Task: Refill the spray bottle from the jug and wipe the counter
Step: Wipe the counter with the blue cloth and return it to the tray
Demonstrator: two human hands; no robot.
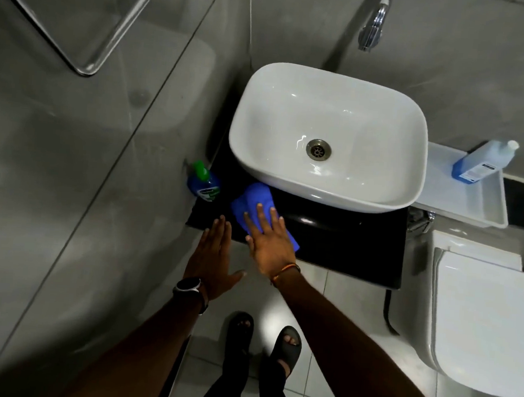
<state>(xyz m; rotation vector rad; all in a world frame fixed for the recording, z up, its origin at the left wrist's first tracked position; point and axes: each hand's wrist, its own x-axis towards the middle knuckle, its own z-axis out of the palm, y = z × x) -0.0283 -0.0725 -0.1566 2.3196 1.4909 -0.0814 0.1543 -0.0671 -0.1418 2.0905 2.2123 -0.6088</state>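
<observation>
My right hand point(269, 237) lies flat, fingers spread, pressing a blue cloth point(254, 199) onto the black counter point(344, 244) in front of the white basin point(328, 138). My left hand point(216, 257) hovers open and empty at the counter's front left edge, beside the cloth. A blue bottle with a green cap point(204, 182) stands at the counter's far left corner against the wall. A clear bottle of blue liquid with a white cap point(482, 162) leans in a white tray point(470, 210) to the right of the basin.
A chrome tap point(373, 26) hangs above the basin. A white toilet point(474, 331) with its lid down stands to the right. A glass shower screen point(73, 123) is on the left. My sandalled feet point(263, 344) stand on the tiled floor.
</observation>
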